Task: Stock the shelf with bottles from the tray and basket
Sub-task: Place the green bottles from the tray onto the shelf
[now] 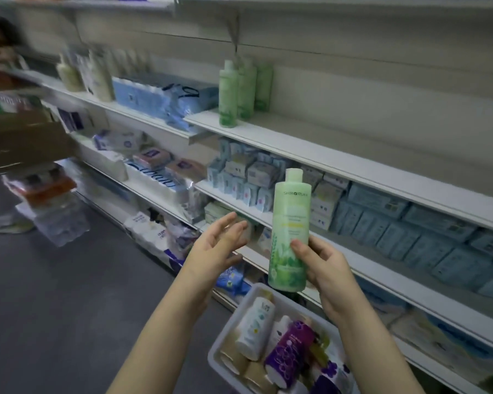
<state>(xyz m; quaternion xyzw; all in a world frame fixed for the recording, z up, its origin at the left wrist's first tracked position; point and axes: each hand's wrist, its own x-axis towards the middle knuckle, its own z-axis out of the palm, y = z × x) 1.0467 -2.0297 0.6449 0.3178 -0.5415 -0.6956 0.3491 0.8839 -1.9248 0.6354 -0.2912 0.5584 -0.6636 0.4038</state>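
Note:
My right hand [326, 268] grips the lower half of a tall light-green bottle [291, 220] and holds it upright in front of the shelves. To the left of it, my left hand [219, 245] is open with its fingers spread, a little apart from the bottle. Below both hands is a white tray [228, 328] with several bottles lying in it, among them a white one [255, 325] and a purple one [289, 354]. Three matching green bottles [239, 92] stand on the upper shelf [339, 157], which is bare to their right.
Lower shelves hold rows of pale blue boxes [382, 220] and tissue packs [165, 95]. At the far left a person [0, 81] carries a brown cardboard box [20, 140]. Wrapped packs [60, 220] stand on the grey floor [69, 294].

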